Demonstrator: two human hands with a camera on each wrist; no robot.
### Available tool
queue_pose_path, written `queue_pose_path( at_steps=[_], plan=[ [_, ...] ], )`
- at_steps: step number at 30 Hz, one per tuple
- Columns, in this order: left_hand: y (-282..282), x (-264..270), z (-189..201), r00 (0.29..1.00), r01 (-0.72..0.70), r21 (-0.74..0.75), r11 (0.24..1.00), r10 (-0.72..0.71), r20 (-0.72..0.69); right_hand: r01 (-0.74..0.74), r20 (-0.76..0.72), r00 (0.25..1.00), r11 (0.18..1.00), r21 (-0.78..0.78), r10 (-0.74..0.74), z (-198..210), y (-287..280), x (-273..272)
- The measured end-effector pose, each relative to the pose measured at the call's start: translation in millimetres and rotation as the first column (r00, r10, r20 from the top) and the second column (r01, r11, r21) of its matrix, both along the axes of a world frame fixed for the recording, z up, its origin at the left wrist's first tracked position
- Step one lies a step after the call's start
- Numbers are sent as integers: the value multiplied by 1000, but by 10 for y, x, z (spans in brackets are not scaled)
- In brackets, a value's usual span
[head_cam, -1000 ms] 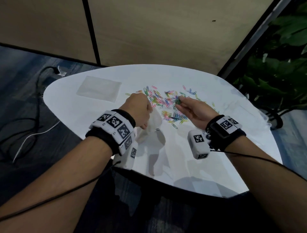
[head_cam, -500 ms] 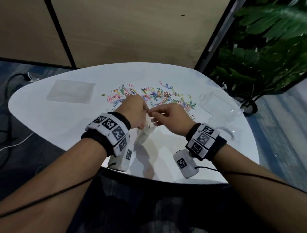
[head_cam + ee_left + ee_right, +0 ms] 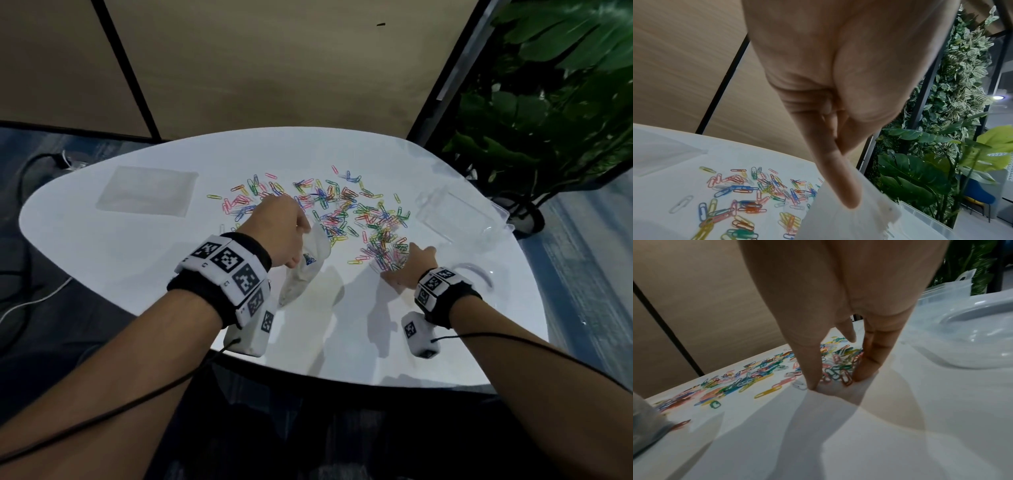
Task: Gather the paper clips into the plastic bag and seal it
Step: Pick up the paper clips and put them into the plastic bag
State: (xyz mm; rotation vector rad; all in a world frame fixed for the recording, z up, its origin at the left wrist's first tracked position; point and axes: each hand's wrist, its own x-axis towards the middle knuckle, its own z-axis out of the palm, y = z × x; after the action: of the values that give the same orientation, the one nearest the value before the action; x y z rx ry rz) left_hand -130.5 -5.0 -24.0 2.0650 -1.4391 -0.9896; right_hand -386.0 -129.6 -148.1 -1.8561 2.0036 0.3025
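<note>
Raking with thumb and fingers spread around the nearest clips on the table, the right hand risks scattering them, while the left hand pinches the bag, whose mouth may sag shut.

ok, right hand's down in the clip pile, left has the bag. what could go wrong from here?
1. The left hand pinches only the plastic bag top; its mouth may sag shut, so clips could miss.
2. The right hand scoops paper clips with spread fingers; some will likely slip out.
</note>
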Motion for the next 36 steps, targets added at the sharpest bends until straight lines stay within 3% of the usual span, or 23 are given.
queue_pose_path(
  at_steps=[3, 8, 12, 16, 19, 21, 23, 26, 28, 31, 36],
  plan=[
    [7, 27, -21, 1000, 10, 10, 1000, -10, 19, -45, 64, 997, 995, -91, 51, -70, -84, 158],
    [56, 104, -13, 1000, -7, 12, 1000, 7, 14, -275, -59, 961, 951, -141, 270, -130, -165, 391],
    [82, 140, -14, 1000, -12, 8, 1000, 12, 10, -349, -95, 937, 899, -265, 336, -106, -207, 476],
    [81, 157, -30, 1000, -21, 6, 1000, 21, 18, -240, 13, 967, 931, -275, 253, 19, -266, 424],
    [58, 148, -27, 1000, -16, 22, 1000, 15, 15, 11, 254, 966, 974, -226, 48, 159, -332, 334],
    [40, 142, -20, 1000, -18, 28, 999, 17, 14, 206, 519, 844, 975, -79, -136, 285, -351, 296],
    [22, 126, -6, 1000, -23, 27, 999, 23, 10, 302, 721, 643, 951, 70, -258, 482, -304, 312],
    [13, 85, 5, 1000, -17, 38, 999, 17, 1, 244, 896, 294, 933, 265, -332, 842, -94, 413],
    [5, 60, 2, 1000, -7, 46, 999, 7, 0, 146, 909, 156, 919, 367, -387, 1059, 110, 506],
    [-24, 29, -11, 1000, -5, 52, 999, 6, -3, 22, 882, 78, 885, 465, -465, 1204, 398, 657],
    [-31, -57, 11, 1000, -5, 35, 999, 5, 1, -52, 896, 248, 918, 392, -368, 1116, 629, 918]
  ],
)
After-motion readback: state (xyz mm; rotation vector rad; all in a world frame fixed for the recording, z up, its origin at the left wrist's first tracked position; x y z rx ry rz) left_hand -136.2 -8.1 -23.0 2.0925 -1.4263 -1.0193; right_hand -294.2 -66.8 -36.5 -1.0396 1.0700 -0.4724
